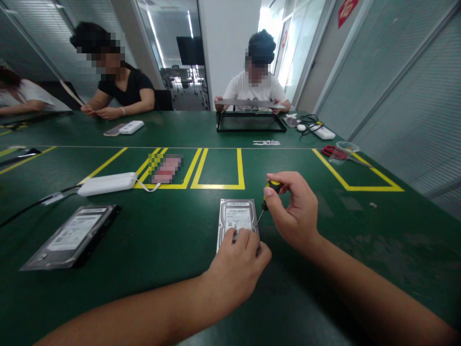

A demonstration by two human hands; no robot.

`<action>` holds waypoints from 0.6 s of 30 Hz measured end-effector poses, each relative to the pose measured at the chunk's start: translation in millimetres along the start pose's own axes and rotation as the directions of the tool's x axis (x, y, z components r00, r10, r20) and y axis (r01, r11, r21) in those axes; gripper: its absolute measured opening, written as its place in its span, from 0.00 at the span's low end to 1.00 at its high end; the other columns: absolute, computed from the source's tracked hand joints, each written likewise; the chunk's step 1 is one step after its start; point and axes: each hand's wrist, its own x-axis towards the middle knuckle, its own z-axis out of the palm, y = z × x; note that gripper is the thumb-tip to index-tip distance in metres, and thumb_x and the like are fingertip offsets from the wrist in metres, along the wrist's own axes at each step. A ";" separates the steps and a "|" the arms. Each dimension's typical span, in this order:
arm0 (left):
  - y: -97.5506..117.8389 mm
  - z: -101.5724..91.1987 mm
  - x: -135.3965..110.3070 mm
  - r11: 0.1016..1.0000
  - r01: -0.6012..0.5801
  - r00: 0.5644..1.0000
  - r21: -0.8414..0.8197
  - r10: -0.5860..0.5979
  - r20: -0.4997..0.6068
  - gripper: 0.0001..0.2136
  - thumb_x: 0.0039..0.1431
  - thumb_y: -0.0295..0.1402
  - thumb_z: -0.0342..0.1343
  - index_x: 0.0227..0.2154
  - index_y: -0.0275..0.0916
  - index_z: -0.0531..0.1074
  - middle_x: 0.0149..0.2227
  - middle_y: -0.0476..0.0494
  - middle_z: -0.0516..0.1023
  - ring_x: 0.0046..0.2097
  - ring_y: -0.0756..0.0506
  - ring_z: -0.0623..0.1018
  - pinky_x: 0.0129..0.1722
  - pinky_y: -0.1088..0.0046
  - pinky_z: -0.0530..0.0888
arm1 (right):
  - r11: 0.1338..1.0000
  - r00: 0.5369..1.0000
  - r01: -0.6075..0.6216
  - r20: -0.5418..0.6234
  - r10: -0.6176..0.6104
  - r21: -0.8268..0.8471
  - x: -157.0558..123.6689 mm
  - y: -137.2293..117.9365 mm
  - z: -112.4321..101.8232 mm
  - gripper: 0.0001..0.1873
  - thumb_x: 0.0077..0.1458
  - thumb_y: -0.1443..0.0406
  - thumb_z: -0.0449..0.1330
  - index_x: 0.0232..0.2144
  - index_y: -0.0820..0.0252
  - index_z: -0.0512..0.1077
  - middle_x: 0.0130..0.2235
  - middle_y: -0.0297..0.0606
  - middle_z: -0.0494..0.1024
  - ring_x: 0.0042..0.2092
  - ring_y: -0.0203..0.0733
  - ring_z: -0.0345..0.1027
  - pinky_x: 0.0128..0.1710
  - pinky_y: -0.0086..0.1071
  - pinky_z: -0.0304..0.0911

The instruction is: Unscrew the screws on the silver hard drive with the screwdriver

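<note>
A silver hard drive [237, 214] with a white label lies face up on the green table in front of me. My left hand [237, 262] grips its near end, fingers over the top and thumb at the right side, covering that part. My right hand [293, 206] is closed around the yellow-and-black handle of a screwdriver [265, 198]. The screwdriver slants down to the left, its tip at the drive's right edge; whether it sits in a screw I cannot tell. Over to the left lies a second hard drive [74, 235], apart from both hands.
A white power bank [107, 184] with cables lies at left, beside a blurred pink item [168, 169]. Red-handled scissors [333, 152] and a clear plastic cup [340, 153] are at right. Across the table, one person [254, 91] holds a flat strip above a black frame [251, 129]; others sit left.
</note>
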 end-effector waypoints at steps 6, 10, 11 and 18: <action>1.0 0.2 0.2 1.000 0.000 1.000 0.001 0.000 0.008 0.12 0.64 0.34 0.51 0.48 0.39 0.69 0.41 0.38 0.71 0.42 0.38 0.70 0.42 0.54 0.71 | 1.000 1.000 -0.012 -0.005 0.012 -0.007 -0.4 0.5 2.1 0.10 0.57 0.68 0.61 0.43 0.57 0.72 0.38 0.36 0.74 0.38 0.40 0.68 0.38 0.38 0.65; 0.3 -0.2 0.6 1.000 0.001 1.000 0.005 -0.001 0.006 0.12 0.64 0.34 0.51 0.48 0.39 0.69 0.41 0.38 0.71 0.43 0.38 0.70 0.42 0.54 0.71 | 1.000 1.000 -0.005 0.008 0.005 0.003 0.1 0.3 2.0 0.08 0.57 0.67 0.62 0.41 0.56 0.72 0.38 0.36 0.75 0.40 0.41 0.69 0.41 0.39 0.66; 0.1 0.0 0.7 1.000 0.001 1.000 0.004 -0.001 0.008 0.12 0.64 0.35 0.52 0.49 0.39 0.69 0.42 0.38 0.71 0.43 0.38 0.70 0.42 0.54 0.71 | 1.000 1.000 -0.001 0.016 0.001 0.015 0.2 0.1 1.4 0.08 0.58 0.67 0.61 0.41 0.56 0.73 0.39 0.37 0.76 0.41 0.41 0.70 0.42 0.39 0.66; 0.4 3.1 -0.3 1.000 0.002 1.000 -0.007 -0.002 0.004 0.12 0.64 0.35 0.51 0.49 0.38 0.69 0.42 0.37 0.71 0.43 0.37 0.70 0.43 0.53 0.71 | 0.989 0.997 -0.046 0.060 0.038 0.140 -3.3 0.9 -1.2 0.15 0.64 0.69 0.53 0.48 0.55 0.75 0.46 0.38 0.79 0.48 0.43 0.72 0.49 0.44 0.67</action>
